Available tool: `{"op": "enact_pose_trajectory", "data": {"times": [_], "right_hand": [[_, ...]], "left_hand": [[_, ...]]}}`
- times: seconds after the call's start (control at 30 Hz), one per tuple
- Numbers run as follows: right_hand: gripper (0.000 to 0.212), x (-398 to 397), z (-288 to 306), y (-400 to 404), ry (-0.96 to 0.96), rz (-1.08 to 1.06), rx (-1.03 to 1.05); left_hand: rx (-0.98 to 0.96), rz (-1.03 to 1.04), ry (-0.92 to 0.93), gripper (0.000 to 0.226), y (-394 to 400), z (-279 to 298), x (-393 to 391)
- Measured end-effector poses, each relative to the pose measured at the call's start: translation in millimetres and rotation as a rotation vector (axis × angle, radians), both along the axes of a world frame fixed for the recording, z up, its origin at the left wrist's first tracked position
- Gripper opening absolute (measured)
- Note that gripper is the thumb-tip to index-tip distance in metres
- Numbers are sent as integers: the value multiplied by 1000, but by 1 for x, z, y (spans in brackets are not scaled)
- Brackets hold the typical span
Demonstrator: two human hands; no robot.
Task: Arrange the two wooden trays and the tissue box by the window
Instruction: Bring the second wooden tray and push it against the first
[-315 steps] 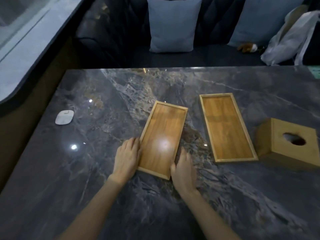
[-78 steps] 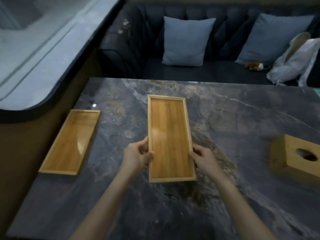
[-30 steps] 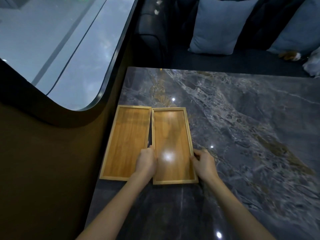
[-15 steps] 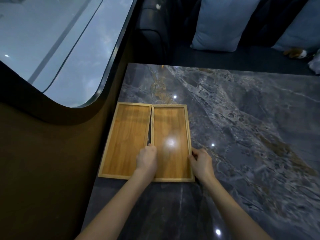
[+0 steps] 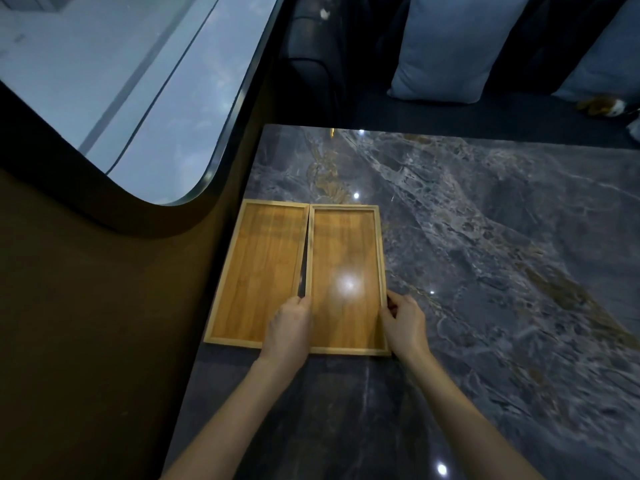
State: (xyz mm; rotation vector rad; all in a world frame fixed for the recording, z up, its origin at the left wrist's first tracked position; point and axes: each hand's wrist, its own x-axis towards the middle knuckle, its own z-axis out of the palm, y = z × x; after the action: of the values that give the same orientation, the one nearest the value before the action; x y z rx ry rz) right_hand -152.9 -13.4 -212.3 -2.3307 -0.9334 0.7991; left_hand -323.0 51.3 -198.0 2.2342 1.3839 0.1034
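- Since a moment ago, right tray (image 5: 346, 271) has closed against window-side tray (image 5: 259, 271); a thin wedge gap remains.
- Left hand (image 5: 289, 329) and right hand (image 5: 403, 322) pinch right tray's long rims.

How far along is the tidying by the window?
Mostly done: the left tray lies by the window. Both hands, left hand and right hand, grip the right tray, closing a thin gap. The tissue box is out of view, apparently left.
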Motion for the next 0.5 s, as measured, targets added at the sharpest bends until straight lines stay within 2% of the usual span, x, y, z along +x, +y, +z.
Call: {"op": "enact_pose_trajectory", "data": {"times": [0.1,0.27,0.5], "right_hand": [[24,-3,-1,-4,10,-9,34],[34,-7,-4,-7,26,-4,40],[31,-12,-7,-8,1,25,59]], "left_hand": [[58,2,-140,40,-13,-9,-25],[108,-66,-45,47,-29,-32,-62],[135,-112,-43,51,-36,-35,-68]]}}
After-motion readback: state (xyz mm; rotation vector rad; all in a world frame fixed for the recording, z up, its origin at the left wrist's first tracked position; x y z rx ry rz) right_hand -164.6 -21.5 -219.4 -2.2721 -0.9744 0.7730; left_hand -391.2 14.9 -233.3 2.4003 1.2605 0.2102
